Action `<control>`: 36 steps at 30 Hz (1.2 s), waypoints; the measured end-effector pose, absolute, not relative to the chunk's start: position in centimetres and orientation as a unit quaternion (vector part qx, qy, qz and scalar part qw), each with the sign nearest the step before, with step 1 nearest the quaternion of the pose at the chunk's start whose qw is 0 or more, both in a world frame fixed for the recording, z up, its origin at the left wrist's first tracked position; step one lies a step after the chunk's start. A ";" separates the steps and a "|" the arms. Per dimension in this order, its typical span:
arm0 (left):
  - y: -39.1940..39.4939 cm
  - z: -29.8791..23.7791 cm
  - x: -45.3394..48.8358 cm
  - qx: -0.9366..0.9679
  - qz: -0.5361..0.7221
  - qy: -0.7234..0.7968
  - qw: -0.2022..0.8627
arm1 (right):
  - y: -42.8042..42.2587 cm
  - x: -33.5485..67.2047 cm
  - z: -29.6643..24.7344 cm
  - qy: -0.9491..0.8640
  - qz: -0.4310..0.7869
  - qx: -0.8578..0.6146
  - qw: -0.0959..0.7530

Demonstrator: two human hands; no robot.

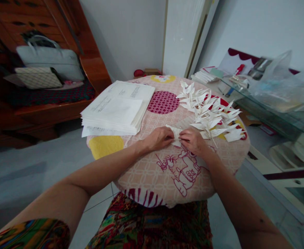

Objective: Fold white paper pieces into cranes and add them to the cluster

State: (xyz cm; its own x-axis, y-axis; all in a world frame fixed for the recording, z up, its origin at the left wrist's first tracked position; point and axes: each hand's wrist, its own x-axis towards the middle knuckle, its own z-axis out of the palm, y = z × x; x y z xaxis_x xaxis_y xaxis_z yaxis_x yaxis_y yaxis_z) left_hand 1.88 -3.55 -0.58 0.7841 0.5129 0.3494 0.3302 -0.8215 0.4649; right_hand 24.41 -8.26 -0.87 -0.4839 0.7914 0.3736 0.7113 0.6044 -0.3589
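Observation:
Between my two hands is a small folded piece of white paper (177,135), lying close to the tabletop. My left hand (160,138) pinches its left side, fingers curled. On its right side, my right hand (193,140) grips with thumb and fingers pressed together. Just beyond the right hand spreads a heap of folded paper cranes (206,110), white with pointed wings. A thick stack of printed paper sheets (113,103) lies to the left of my hands, with a smaller blank sheet (124,109) on top.
A patterned cloth (146,173) covers the round table. At right, a glass shelf (276,119) holds a clear plastic bag (276,83) and papers. A wooden bench (95,69) with a pale handbag (56,60) stands at left; a white wall (133,34) is behind.

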 end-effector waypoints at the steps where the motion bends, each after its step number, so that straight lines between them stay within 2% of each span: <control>1: -3.7 -0.6 1.9 0.926 0.237 0.231 0.183 | -8.2 24.3 -1.0 -0.856 0.078 -0.436 0.265; 8: -4.1 -0.4 1.5 0.921 0.245 0.224 0.205 | -8.9 23.7 -0.5 -0.833 0.130 -0.460 0.280; 14: -3.8 -0.6 1.6 0.890 0.246 0.289 0.252 | -8.6 23.4 -0.2 -0.773 0.184 -0.527 0.302; 28: -4.0 -0.8 2.6 0.863 0.221 0.412 0.192 | -8.1 21.1 1.3 -0.662 0.158 -0.723 0.117; 36: -4.1 -0.7 2.7 0.861 0.210 0.422 0.193 | -7.9 20.5 2.0 -0.650 0.160 -0.738 0.085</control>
